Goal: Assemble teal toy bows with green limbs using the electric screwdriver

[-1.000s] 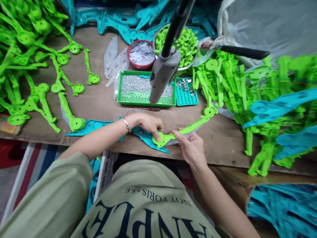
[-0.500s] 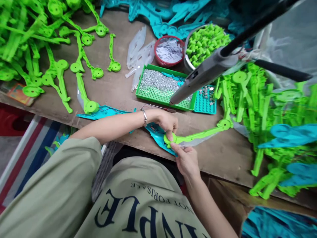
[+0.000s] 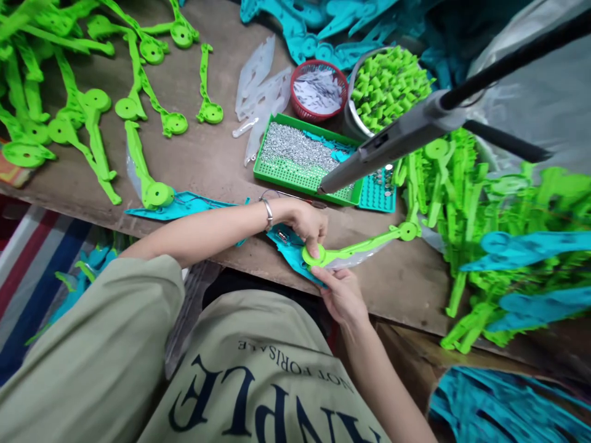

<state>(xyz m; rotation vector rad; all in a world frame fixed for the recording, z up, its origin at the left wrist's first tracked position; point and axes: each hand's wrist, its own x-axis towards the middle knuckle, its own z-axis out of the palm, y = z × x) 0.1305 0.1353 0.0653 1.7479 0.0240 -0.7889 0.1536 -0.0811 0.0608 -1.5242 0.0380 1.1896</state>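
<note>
My left hand [image 3: 308,223] is curled over the round end of a long lime-green plastic part [image 3: 355,248], a fingertip pressing on its disc. From below, my right hand [image 3: 340,290] pinches near the rim of that disc and the blue plastic shell's tip. This blue shell [image 3: 290,253] lies under the disc near the table edge, with small metal pieces inside it. A translucent plastic piece [image 3: 364,256] shows beneath the green part. To the left, another blue shell [image 3: 184,205] lies partly behind my left forearm, with a green part [image 3: 159,194] on its end.
Behind my hands are a green tray [image 3: 302,179] of small screws, a blue tray [image 3: 376,200] with metal discs, a red basket [image 3: 318,109] and a bowl of green pieces [image 3: 388,86]. A grey pole [image 3: 392,138] slants overhead. Green parts [image 3: 462,197] pile up at right.
The view has shifted slightly, so the table things sit a little differently in the picture. Both hands stay at the green disc, with almost the same hold.
</note>
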